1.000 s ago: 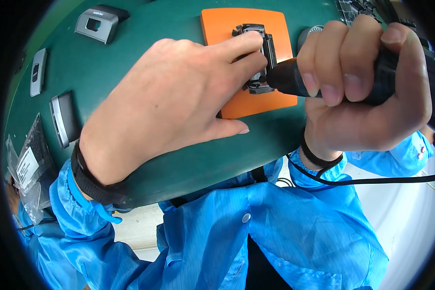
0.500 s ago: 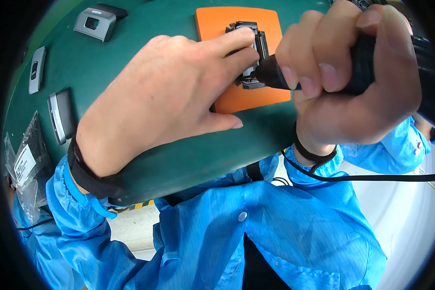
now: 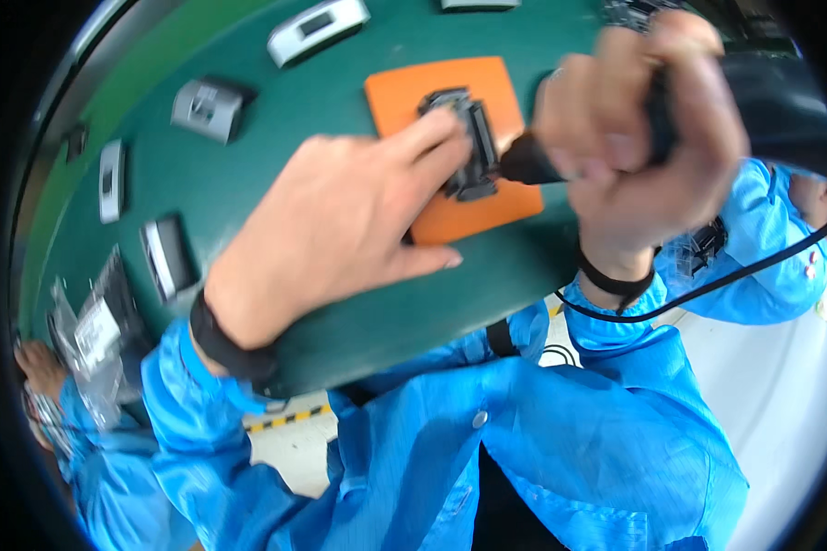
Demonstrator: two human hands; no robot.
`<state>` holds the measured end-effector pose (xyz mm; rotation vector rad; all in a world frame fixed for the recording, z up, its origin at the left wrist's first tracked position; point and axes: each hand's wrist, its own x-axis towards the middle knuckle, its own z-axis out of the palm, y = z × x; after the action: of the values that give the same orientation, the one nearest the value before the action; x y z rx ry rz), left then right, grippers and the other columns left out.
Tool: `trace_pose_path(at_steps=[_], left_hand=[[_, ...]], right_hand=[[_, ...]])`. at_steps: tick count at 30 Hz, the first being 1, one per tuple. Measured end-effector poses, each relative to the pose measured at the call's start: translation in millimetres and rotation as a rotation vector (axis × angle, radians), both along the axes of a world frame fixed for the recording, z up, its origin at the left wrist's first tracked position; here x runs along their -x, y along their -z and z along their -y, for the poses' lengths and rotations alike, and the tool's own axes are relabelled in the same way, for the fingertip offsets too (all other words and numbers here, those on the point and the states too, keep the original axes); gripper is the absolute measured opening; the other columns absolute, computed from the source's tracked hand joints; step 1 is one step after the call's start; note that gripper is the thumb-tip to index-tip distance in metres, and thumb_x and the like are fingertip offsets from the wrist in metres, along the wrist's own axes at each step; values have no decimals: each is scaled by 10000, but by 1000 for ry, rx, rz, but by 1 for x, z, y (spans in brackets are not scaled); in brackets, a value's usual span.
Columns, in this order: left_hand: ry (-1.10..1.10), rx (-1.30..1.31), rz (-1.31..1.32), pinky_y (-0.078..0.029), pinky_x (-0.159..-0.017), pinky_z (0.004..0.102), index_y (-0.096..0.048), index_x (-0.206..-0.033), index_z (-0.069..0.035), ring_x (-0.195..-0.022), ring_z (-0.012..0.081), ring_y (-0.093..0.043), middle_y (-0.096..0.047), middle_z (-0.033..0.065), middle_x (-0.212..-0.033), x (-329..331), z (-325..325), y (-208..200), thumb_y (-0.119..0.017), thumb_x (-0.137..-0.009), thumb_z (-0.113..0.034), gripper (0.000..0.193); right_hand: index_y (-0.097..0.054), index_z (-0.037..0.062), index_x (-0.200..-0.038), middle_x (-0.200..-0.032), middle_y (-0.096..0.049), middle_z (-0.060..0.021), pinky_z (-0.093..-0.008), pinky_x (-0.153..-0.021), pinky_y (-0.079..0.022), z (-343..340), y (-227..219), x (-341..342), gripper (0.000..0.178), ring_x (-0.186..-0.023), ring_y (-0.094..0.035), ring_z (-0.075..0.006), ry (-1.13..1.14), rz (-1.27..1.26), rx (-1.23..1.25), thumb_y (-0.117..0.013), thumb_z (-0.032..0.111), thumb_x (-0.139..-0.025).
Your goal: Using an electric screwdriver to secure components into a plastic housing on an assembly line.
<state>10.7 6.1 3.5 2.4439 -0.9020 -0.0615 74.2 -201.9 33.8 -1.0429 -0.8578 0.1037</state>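
A small black and grey device part (image 3: 476, 151) lies on an orange pad (image 3: 473, 220) on the green table. My left hand (image 3: 331, 207) reaches over from the left, index and middle fingertips pressing on the part, thumb spread out to the side. My right hand (image 3: 652, 174) is wrapped round a black electric screwdriver (image 3: 772, 110), blurred by motion. Its tapered nose points left and meets the part's right side; the very tip cannot be made out. Black bands circle both my wrists, and a black cable (image 3: 753, 275) runs from the right one.
Grey and silver housings stand on the table to the left, among them one with a window (image 3: 211, 108) and a longer one (image 3: 317, 29). A clear plastic bag (image 3: 96, 344) lies at the left edge. Co-workers show at both sides: a hand (image 3: 41, 367) left, a blue sleeve (image 3: 772, 248) right.
The view has shifted, so the table and its things appear lower and further right. More housings show at the top. Both hands stay at the part, the screwdriver still in my right hand.
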Motion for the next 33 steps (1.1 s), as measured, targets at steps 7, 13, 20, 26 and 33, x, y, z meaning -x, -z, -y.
trace_pose_path(at_steps=[7, 13, 20, 26, 33], left_hand=[[-19, -131, -98, -585, -755, 411, -596, -1273, -33, -931, 347, -697, -582, 104, -1371, 0, 14, -12, -875, -653, -324, 739], [-28, -186, -115, -602, -766, 411, -629, -1233, 6, -934, 334, -710, -605, 117, -1348, -5, 19, -16, -862, -687, -378, 707], [-13, -173, -124, -610, -801, 411, -627, -1221, 27, -958, 326, -717, -605, 146, -1344, -11, 21, -13, -855, -702, -420, 722], [-26, -177, -129, -615, -797, 411, -627, -1227, 25, -955, 326, -718, -604, 148, -1347, -8, 19, -14, -846, -709, -429, 722], [-39, -188, -122, -607, -749, 389, -624, -1265, 22, -885, 306, -712, -587, 145, -1386, -1, 20, -14, -838, -709, -360, 708]], right_hand=[[-545, 67, -1013, -648, -431, 16, -273, -480, -378, 93, -25, -35, 288, -490, -387, -96, 316, 50, 58, -375, 297, -1052], [-506, 73, -1073, -637, -421, 0, -290, -452, -375, 91, -8, -41, 299, -471, -386, -109, 242, 37, 134, -270, 257, -1078], [-487, 70, -1095, -634, -426, -8, -291, -452, -383, 91, 3, -46, 290, -464, -386, -115, 196, 65, 147, -260, 250, -1083], [-480, 68, -1102, -632, -426, -11, -291, -451, -385, 87, 10, -47, 278, -462, -386, -115, 179, 71, 146, -265, 244, -1083], [-473, 66, -1109, -629, -427, -14, -291, -451, -386, 79, 10, -40, 267, -461, -385, -115, 186, 69, 157, -270, 238, -1084]])
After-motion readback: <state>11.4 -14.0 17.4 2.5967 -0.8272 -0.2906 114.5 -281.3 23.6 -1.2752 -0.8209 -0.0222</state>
